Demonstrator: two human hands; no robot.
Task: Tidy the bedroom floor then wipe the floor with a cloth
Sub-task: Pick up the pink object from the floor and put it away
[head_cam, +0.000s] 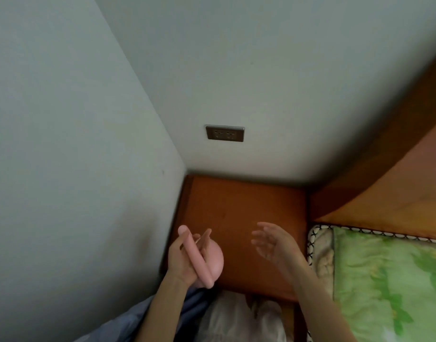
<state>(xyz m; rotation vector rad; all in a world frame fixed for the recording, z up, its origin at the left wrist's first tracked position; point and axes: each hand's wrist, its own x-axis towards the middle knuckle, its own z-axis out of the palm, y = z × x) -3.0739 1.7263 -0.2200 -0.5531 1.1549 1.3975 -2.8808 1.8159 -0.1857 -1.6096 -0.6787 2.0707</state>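
So your left hand [187, 260] is gripping a pink thing [207, 264], fingers curled round its long handle; the handle runs diagonally from up by your fingertips down toward your wrist, with a rounded pink body bulging out behind it (can't tell exactly what it is, some kind of small pink gadget). You're holding it above the left edge of the wooden nightstand [244, 208], right next to the pale wall [64, 144]; your right hand [273, 245] is empty, fingers spread loose and a bit bent, palm turned toward the left one, hovering over the nightstand and well apart from the pink thing. A wall socket [225, 133] sits above the nightstand; the headboard [384, 169] and a green pillow [389, 280] are off to your right; blue fabric [128, 322] and white fabric [236, 317] show at the bottom.
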